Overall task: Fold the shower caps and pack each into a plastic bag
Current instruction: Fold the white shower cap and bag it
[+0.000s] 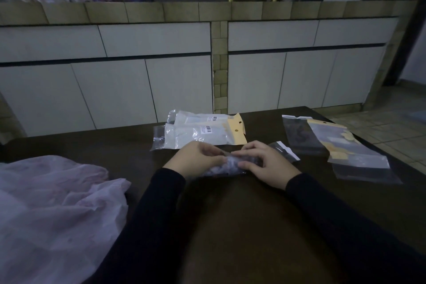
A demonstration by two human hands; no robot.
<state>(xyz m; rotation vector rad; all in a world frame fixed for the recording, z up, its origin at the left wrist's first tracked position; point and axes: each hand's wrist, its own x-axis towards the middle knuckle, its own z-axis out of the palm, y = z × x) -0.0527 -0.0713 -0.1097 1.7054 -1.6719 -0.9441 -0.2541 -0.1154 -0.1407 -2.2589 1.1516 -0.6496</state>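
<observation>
A folded shower cap [227,166] lies in a clear plastic bag on the dark table, between my two hands. My left hand [198,157] grips the bag's left end, fingers curled over it. My right hand [265,161] holds the right part, thumb and fingers pinching it; the bag's white-edged flap [285,148] sticks out past that hand. Two packed bags with yellow header cards [202,132] lie just behind my hands. Loose pale shower caps [57,210] are heaped at the left.
A stack of flat clear bags with yellow headers [341,147] lies at the right, near the table edge [396,157]. White cabinets [138,76] stand beyond the table. The tiled floor [380,127] shows at the right.
</observation>
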